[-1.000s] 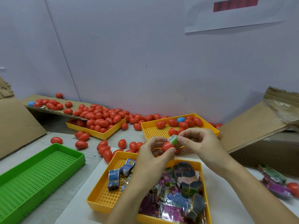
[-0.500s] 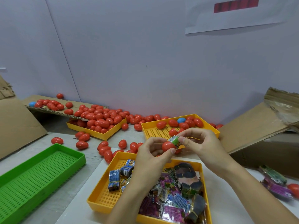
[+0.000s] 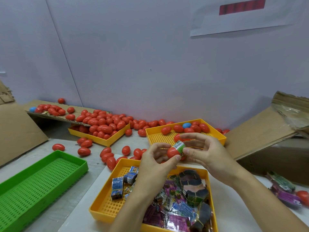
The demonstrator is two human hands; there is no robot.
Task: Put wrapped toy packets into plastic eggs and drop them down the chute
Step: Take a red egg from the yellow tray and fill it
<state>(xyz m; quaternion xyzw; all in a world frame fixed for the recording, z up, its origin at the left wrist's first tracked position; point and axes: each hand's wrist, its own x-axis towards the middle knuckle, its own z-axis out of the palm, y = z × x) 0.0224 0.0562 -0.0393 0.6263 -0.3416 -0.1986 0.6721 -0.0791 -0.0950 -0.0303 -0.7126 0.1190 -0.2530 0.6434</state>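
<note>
Head view: left hand gripping red egg half between thumb and fingers, open end turned right. Right hand pinching green packet, already seated partway in that opening, long axis running up and right. Both held together above the near yellow tray of packets on the table. Next push probably leftward along that axis, right hand driving.

glossy plastic eggs, matt cardboard chute
</note>
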